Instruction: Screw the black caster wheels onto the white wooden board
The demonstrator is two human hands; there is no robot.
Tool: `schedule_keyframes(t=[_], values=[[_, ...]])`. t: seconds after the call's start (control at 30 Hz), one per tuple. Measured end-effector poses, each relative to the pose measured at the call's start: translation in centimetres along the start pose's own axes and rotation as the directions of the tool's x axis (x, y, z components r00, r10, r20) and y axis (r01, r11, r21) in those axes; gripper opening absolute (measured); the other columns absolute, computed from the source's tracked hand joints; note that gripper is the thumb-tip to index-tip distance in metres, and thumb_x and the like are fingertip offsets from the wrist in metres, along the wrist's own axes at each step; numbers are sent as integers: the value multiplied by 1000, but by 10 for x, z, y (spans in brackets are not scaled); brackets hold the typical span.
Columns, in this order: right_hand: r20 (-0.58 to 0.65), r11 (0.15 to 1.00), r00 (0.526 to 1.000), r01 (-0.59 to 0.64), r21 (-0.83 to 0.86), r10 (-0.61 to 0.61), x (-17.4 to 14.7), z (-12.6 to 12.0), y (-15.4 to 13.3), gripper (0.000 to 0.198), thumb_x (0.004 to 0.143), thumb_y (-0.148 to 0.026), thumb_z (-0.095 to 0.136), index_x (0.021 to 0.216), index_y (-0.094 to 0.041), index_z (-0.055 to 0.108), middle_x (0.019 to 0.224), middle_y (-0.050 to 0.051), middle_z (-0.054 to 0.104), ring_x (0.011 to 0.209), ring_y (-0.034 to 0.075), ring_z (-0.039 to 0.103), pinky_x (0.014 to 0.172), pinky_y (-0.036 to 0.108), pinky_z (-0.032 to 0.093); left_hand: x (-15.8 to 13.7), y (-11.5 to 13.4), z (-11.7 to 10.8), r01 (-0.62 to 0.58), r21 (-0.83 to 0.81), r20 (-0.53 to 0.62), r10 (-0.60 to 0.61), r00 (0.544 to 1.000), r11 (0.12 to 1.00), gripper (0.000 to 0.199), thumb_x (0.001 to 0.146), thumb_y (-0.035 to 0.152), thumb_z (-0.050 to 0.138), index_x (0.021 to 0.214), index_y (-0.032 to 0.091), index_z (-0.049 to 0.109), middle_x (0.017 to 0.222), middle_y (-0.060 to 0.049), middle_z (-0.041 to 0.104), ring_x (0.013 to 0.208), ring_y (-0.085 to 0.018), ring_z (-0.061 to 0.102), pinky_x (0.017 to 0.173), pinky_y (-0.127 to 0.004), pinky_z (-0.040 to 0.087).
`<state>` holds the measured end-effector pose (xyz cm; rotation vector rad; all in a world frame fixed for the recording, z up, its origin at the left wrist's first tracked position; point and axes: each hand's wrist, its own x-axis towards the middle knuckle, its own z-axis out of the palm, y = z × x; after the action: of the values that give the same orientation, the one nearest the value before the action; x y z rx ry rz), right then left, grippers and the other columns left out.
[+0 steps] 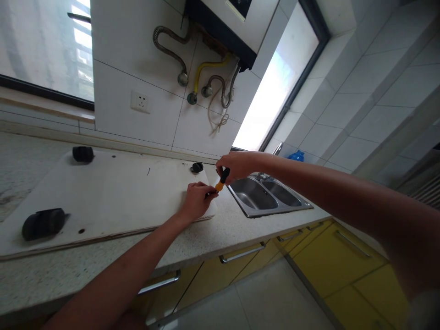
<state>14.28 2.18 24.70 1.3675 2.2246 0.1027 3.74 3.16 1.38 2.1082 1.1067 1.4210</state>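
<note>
A white board (130, 188) lies flat on the speckled countertop, with black caster wheels (44, 223) at three of its corners. At the board's right front corner my left hand (198, 200) is closed, fingertips pinched around a small dark piece that the fingers mostly cover. My right hand (236, 166) grips a screwdriver (221, 182) with a black and orange handle. The screwdriver is tilted, and its lower end reaches my left fingertips. Its tip is hidden there.
Right of the board, a double steel sink (256, 195) with a tap is set into the counter (220, 233). Yellow cabinets (233, 266) with metal handles run below. A water heater (240, 23) with hoses hangs on the tiled wall, near a power socket (140, 101).
</note>
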Motion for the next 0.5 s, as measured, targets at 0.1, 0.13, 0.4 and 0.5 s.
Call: schedule_keyframes(t=[0.1, 0.13, 0.4, 0.5], values=[[58, 998, 997, -54, 33, 52, -6, -4, -1, 28, 96, -42, 78, 101, -15, 79, 75, 3, 76, 68, 16, 69, 74, 32, 47, 2, 2, -3, 26, -32, -5, -26, 1000, 999, 4, 90, 25, 88, 93, 25, 86, 94, -2, 86, 93, -25, 76, 98, -42, 49], [92, 995, 993, -75, 72, 68, -7, -4, -1, 35, 100, -48, 72, 99, -13, 79, 73, 4, 76, 64, 16, 69, 73, 33, 48, 3, 2, -4, 36, -42, -5, -36, 999, 998, 5, 89, 26, 89, 92, 25, 85, 94, -2, 86, 90, -24, 75, 95, -41, 49], [-140, 999, 990, -28, 42, 33, -7, 2, 4, 42, 99, -57, 72, 91, -16, 78, 65, 4, 74, 68, 18, 66, 73, 34, 43, 6, 2, -13, 62, -84, 77, -55, 995, 995, 6, 92, 26, 84, 97, 26, 87, 95, -2, 85, 92, -24, 76, 91, -37, 50], [-133, 996, 987, -85, 26, 88, -9, 3, 6, 50, 102, -60, 65, 85, -15, 78, 65, 7, 73, 67, 19, 64, 70, 35, 42, 5, 1, -14, 77, -101, 84, -69, 994, 992, 7, 91, 24, 84, 96, 26, 87, 96, -2, 85, 93, -24, 76, 91, -36, 50]])
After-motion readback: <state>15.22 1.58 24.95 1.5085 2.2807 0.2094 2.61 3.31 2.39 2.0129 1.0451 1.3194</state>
